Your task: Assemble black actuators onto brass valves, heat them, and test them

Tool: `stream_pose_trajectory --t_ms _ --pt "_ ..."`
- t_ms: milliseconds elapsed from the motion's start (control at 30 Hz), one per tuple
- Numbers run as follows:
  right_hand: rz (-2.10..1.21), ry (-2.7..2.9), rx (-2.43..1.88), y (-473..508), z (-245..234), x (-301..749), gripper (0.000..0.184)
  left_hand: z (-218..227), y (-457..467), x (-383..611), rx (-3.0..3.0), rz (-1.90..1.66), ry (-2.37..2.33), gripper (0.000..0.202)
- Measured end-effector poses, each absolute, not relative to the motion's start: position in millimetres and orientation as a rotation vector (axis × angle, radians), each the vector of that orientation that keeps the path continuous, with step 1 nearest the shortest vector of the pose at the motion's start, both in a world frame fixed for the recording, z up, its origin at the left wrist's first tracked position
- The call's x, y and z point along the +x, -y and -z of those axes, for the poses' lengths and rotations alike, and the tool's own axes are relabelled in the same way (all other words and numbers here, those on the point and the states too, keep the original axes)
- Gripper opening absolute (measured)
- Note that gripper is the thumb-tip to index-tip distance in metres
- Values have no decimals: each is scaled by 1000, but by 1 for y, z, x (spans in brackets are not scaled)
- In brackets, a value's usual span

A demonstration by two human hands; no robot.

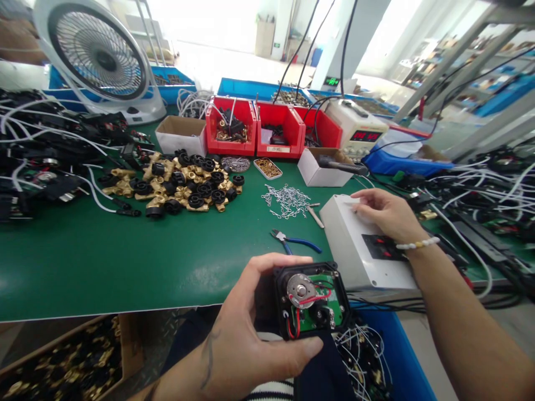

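Left hand (254, 328) fingers grip the black-cased unit (311, 301) at the counter (125, 262) edge, apparently keeping its circuit board (310, 318) exposed for access. Right hand (387, 214) fingers curl over the grey box (355, 236); any pinch is indeterminable.

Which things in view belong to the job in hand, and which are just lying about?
Likely in the job:
black motor housing, in the left hand
pale box, under the right hand

Apparently lying about:
blue-handled cutters
wire clips
brass fittings
red bins
white fan
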State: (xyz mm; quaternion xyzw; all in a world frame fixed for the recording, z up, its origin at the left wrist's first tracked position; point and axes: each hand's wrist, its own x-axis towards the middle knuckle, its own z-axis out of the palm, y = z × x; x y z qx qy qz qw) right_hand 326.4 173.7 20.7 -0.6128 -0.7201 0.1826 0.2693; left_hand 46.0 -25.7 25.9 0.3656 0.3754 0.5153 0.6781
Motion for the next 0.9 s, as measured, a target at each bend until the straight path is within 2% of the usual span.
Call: stream_pose_trajectory --t_ms 667,900 --pt "-433 1877 -1706 -174 -23 323 12 -19 24 43 775 -1174 -825 59" --pt "-428 1906 -1752 -175 -23 323 24 -5 4 43 456 -1154 -740 44"
